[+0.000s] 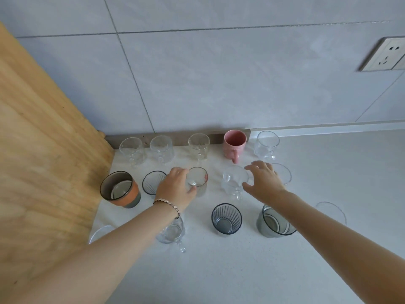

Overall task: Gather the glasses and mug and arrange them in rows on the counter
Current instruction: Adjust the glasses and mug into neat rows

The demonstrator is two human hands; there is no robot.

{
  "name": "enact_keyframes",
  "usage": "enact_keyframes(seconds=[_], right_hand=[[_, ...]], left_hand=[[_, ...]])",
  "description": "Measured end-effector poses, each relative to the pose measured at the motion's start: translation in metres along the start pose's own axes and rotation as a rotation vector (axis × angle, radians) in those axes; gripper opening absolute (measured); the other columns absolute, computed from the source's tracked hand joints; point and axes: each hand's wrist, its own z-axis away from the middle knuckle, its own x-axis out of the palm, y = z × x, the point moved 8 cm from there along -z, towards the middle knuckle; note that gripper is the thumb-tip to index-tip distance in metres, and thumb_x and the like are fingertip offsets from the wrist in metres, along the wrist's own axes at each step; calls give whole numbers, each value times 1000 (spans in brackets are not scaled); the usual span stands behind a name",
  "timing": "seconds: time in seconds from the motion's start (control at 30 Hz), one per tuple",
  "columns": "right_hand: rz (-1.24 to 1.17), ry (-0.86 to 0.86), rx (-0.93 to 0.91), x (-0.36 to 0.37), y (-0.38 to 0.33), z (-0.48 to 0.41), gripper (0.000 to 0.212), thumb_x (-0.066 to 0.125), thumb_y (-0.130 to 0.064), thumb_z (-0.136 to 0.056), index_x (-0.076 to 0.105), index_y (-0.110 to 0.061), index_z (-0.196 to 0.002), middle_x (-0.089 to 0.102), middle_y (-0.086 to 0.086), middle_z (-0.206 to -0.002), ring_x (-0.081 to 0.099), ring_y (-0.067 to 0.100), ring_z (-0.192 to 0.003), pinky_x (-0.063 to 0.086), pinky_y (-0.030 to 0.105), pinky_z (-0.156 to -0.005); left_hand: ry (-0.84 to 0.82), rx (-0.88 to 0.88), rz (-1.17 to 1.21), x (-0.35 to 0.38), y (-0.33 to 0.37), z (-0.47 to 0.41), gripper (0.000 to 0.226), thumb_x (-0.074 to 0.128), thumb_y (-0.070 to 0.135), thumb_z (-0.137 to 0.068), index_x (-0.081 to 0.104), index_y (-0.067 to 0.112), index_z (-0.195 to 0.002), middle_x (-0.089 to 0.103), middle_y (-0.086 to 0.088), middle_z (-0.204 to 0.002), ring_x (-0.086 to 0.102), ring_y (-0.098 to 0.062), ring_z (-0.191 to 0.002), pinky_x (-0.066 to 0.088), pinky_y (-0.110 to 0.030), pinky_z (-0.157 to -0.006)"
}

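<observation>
Several glasses stand in rows on the white counter (241, 270). A pink mug (234, 142) stands in the back row among clear handled glasses (198, 145). My left hand (175, 187) is wrapped around a clear glass with a red mark (198, 178) in the middle row. My right hand (265, 178) hovers with fingers spread, just right of a clear handled glass (234, 181) and over another clear glass (283, 173). An orange-and-grey tumbler (120, 189) stands at the middle row's left end. A dark ribbed glass (226, 218) and a grey glass (276, 222) stand nearer me.
A wooden panel (43, 150) rises along the counter's left edge. The grey tiled wall (219, 73) stands behind the back row, with a wall socket (388, 54) at upper right. A clear handled glass (171, 233) sits under my left forearm. Faint clear glasses (331, 210) stand at the right.
</observation>
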Motion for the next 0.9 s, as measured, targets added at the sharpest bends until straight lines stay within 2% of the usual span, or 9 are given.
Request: enact_keyframes(seconds=[0.07, 0.17, 0.23, 0.33, 0.43, 0.53, 0.63, 0.77, 0.9], right_hand=[[-74, -51, -107, 7, -45, 17, 46, 59, -30, -89, 51, -19, -133, 47, 3, -140, 40, 22, -132, 32, 33, -110], [-94, -170, -229, 32, -106, 40, 45, 59, -31, -89, 52, -19, -132, 50, 1, -138, 44, 19, -129, 35, 29, -107], [-65, -229, -289, 56, -139, 51, 54, 60, -34, -88, 45, -19, -137, 44, 1, -143, 41, 19, -133, 34, 30, -110], [-22, -317, -320, 96, -173, 63, 87, 68, -43, -80, 22, -17, -148, 30, 4, -150, 35, 26, -136, 34, 38, -110], [9, -353, -288, 127, -187, 68, 101, 73, -42, -75, 9, -21, -150, 24, 3, -152, 34, 30, -135, 37, 41, -109], [48, -308, -242, 144, -187, 74, 88, 71, -34, -76, 20, -21, -147, 28, 2, -147, 38, 29, -129, 44, 37, -103], [45, -303, -160, 155, -183, 88, 85, 68, -45, -76, 23, -21, -145, 30, 2, -141, 40, 28, -124, 46, 35, -97], [-39, -300, -41, 169, -176, 103, 96, 62, -59, -78, 10, -24, -150, 29, 4, -143, 38, 29, -127, 43, 36, -99], [-142, -321, -27, 177, -177, 113, 101, 65, -46, -81, -3, -25, -151, 22, 3, -147, 37, 30, -130, 40, 36, -103]], left_hand=[[64, 57, -4, -16, -17, 20, 32, 55, 28, -84, 66, 9, -107, 65, -10, -111, 57, -28, -110, 46, -37, -93], [108, 13, 34, -30, -68, 51, 24, 57, 22, -78, 70, 6, -90, 69, -10, -96, 61, -31, -100, 49, -38, -84], [93, -97, 1, -32, -109, 71, 28, 57, 23, -80, 66, 8, -102, 66, -7, -110, 60, -29, -106, 50, -38, -85], [-9, -244, -61, -21, -162, 98, 61, 60, 36, -80, 42, 17, -135, 45, -1, -141, 41, -21, -132, 41, -34, -103], [-104, -341, -57, -8, -195, 116, 86, 65, 47, -75, 21, 21, -145, 21, 1, -154, 27, -19, -142, 37, -35, -109], [-192, -380, 9, 7, -212, 124, 84, 66, 44, -73, 24, 25, -142, 24, 0, -151, 38, -22, -134, 43, -38, -104], [-164, -409, 110, 8, -217, 129, 70, 68, 39, -71, 35, 29, -132, 37, -1, -135, 54, -23, -114, 51, -37, -92], [-140, -488, 43, 6, -223, 138, 76, 67, 53, -68, 33, 25, -131, 43, -4, -125, 58, -27, -107, 51, -34, -83], [-206, -498, 38, 11, -232, 143, 91, 67, 61, -66, 23, 26, -138, 37, -5, -134, 55, -26, -114, 48, -33, -87]])
